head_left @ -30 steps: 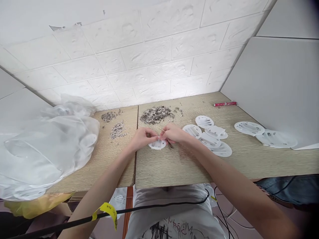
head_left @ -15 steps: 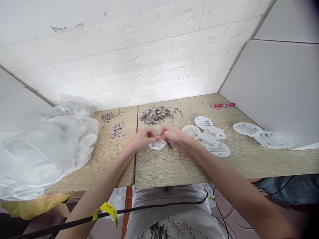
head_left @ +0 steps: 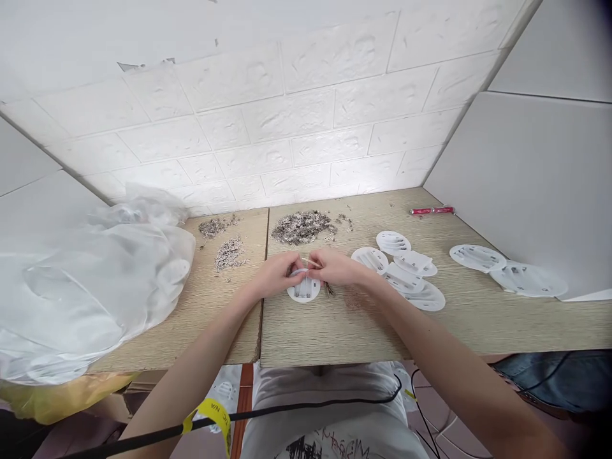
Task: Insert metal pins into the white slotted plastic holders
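Observation:
A round white plastic battery holder, with slots across its face, lies on the table before me. My left hand is closed, thumb and fingers pinching its far edge. Across from it, my right hand is also closed, with its fingertips at the same edge, close to my left thumb. A thin, light-coloured stick-like tool passes through my right hand. Its dark end seems to show below the palm. Whether a small part sits between the fingertips is hidden.
Small metal pieces form a large heap beyond my hands and smaller heaps to the left. Several white holders overlap on the right, two more farther out. A red pen-like object lies behind. A clear plastic bag fills the left.
The whole view has shifted slightly, so things appear lower. My hands stay at the holder's far edge, and more of its face shows below them.

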Motion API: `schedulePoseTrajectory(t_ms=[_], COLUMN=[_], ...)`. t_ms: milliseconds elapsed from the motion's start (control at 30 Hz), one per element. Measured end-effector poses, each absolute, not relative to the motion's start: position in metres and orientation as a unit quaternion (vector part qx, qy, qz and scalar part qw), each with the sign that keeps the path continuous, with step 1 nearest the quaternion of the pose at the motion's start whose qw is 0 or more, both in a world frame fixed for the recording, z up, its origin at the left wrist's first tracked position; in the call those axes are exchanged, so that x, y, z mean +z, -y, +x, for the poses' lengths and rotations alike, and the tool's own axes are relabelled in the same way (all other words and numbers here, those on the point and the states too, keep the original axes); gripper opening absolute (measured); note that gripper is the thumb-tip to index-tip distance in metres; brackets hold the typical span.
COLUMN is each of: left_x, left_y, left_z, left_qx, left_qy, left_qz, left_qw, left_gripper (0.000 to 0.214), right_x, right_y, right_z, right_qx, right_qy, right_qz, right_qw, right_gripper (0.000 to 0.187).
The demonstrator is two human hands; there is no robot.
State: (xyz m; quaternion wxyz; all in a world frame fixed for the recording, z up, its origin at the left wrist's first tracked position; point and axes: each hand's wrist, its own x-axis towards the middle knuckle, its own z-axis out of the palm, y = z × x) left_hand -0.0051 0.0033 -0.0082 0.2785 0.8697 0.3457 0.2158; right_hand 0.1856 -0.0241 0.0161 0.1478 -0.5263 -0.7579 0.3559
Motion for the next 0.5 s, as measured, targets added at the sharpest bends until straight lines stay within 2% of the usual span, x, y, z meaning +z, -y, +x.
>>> schedulePoseTrajectory(t_ms=[100, 267, 500], left_x=[-0.006, -0.004, -0.007], left_y=[-0.004, -0.008, -0.011], left_z=[-0.005, -0.004, -0.004], left_qx=[0.252, 0.307, 0.348], left_qy=[-0.346, -0.368, -0.394], left_qz=[0.845, 0.762, 0.681], left_qw=[0.32, 0.435, 0.51], left_gripper=[0.014, 0.035, 0.038], right_x=[0.016, 0.013, 0.005], right_y=[0.024, 0.02, 0.019], right_z=[0.188, 0.191, 0.185], right_qx=[0.377, 0.374, 0.23], right_qy=[0.754, 0.742, 0.775], right_qz=[-0.498, -0.456, -0.482], right_qw=[0.204, 0.317, 0.337], right_gripper=[0.026, 0.025, 0.015])
